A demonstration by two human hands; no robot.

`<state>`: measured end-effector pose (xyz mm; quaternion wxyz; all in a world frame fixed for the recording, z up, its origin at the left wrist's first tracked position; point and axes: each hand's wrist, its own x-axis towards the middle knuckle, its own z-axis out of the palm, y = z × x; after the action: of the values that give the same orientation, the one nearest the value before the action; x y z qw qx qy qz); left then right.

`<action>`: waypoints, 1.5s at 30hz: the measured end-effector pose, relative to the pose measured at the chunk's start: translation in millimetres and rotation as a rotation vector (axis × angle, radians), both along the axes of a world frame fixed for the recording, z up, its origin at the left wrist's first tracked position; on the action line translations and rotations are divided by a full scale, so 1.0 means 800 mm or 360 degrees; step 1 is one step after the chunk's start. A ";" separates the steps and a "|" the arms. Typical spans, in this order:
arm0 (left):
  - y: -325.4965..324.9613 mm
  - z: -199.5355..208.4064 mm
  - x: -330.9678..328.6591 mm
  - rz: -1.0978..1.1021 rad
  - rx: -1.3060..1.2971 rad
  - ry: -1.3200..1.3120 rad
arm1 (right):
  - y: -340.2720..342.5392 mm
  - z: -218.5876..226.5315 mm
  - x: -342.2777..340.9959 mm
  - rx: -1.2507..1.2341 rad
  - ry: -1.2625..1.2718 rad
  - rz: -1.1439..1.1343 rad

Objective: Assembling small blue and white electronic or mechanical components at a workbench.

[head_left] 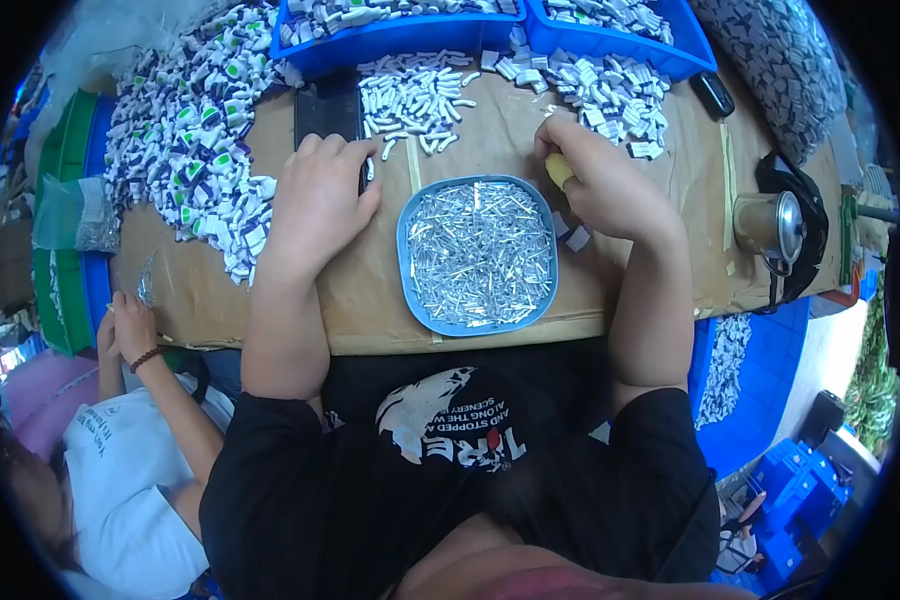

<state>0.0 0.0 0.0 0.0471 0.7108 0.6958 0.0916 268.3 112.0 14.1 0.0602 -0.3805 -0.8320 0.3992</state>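
My left hand [322,198] is closed at the near edge of a dark flat rectangular thing [327,108]. A small white and dark piece [368,172] shows between its thumb and index finger. My right hand [610,185] is closed around a rounded yellow object [560,170], mostly hidden by the fingers. Below that hand lie a few white and dark plastic parts [574,234]. Between my forearms stands a blue square tray [407,292] full of short silvery metal pins [480,255]. Beyond it are a pile of curved white pieces [410,98] and a pile of striped white parts [615,100].
A large heap of white, purple and green parts [195,130] covers the table's left. Blue bins [400,40] line the back. At right are a lidded metal mug [770,225], a black device [711,95] and a filled clear bag [775,70]. A co-worker's hands [130,328] are at left.
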 end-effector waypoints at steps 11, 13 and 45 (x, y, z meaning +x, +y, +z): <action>0.005 -0.006 0.002 -0.0036 0.0083 -0.0238 | -0.007 0.010 0.000 0.0016 -0.0084 -0.0026; 0.007 -0.008 0.002 -0.0076 0.0059 -0.0267 | -0.006 0.011 -0.001 -0.0064 -0.0025 -0.0055; 0.010 -0.030 0.052 0.0058 0.0104 -0.2745 | 0.014 -0.019 -0.007 0.0972 0.0096 -0.0642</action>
<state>41.6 8.2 -24.0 0.5370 0.3828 0.4252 0.6199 262.6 123.5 -1.0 0.2731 -0.4894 -0.8189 0.1236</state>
